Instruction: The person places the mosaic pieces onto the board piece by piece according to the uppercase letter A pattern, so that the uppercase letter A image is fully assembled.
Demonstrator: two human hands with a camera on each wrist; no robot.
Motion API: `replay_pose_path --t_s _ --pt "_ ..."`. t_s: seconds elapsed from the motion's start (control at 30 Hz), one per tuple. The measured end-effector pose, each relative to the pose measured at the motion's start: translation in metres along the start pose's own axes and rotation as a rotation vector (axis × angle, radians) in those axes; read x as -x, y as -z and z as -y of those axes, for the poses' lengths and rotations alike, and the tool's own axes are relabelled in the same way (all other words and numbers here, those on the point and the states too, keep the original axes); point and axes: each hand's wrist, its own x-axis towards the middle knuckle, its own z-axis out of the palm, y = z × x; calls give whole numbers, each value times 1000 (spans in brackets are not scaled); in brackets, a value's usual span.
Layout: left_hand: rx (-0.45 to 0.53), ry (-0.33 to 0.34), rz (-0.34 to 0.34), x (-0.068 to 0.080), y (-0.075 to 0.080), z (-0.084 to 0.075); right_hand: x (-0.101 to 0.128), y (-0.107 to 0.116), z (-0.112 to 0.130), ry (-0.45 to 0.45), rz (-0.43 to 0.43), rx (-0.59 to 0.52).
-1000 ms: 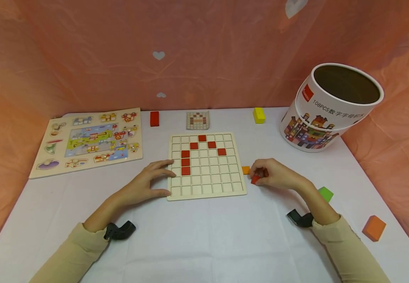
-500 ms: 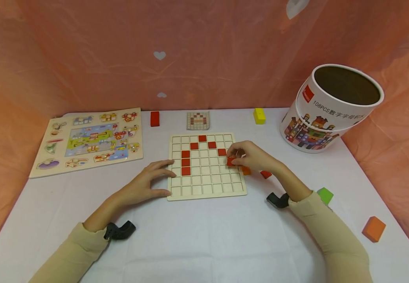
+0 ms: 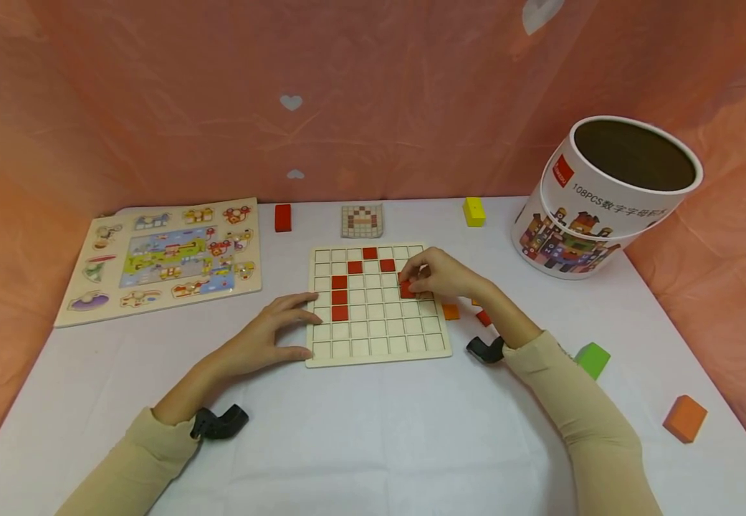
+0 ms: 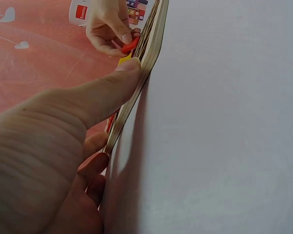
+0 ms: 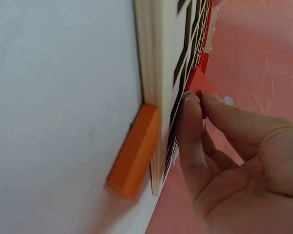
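A pale wooden grid board [image 3: 378, 331] lies flat, with several red square tiles [image 3: 340, 297] in its cells. My left hand [image 3: 274, 331] rests against the board's left edge, fingers spread and loosely bent, thumb near the front corner. Over the board's right part, my right hand [image 3: 442, 275] pinches a red tile [image 3: 406, 290] between thumb and fingertips. In the right wrist view this held red tile [image 5: 197, 82] is tilted close to the grid; whether it touches is hard to tell. Beside the board's right edge lies an orange tile [image 5: 133, 153].
Under my right forearm lies a loose red tile [image 3: 484, 318]. A small pattern card [image 3: 362, 221] sits behind the board, between a red block [image 3: 283, 218] and a yellow block [image 3: 474, 212]. A picture puzzle [image 3: 111, 287] lies left; a white bucket [image 3: 572, 190] stands right, green [image 3: 593, 360] and orange [image 3: 685, 419] blocks nearer.
My right hand has carried the red tile from beside the board leftward and away from me, over the grid's right part. My left hand has stayed at the board's left edge.
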Motion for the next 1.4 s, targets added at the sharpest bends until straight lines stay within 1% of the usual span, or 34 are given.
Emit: replay_pose_path --t_s 0.27,0.47,0.67,0.77,0.9,1.0,1.13,1.23,1.4 --pt "0 1 1 0 0 1 1 0 3 -40 -6 -11" --pt "2 -7 2 0 0 1 2 -2 5 -26 -25 62" --pt "-4 -15 -3 -1 0 3 1 -6 1 -72 -44 126" --pt "-4 -20 -7 0 -1 3 1 -7 1 -76 -51 137" --pt "-7 -28 -9 0 -1 3 7 -6 1 -54 -62 120" --pt "-10 -21 -6 0 0 3 16 -4 1 -29 -92 107" --pt "0 1 1 1 1 1 39 2 -2 -32 -139 90" --pt "6 7 3 1 1 0 60 7 -8 -60 -153 79" --pt "2 9 5 1 2 -1 96 15 -19 -101 -143 87"
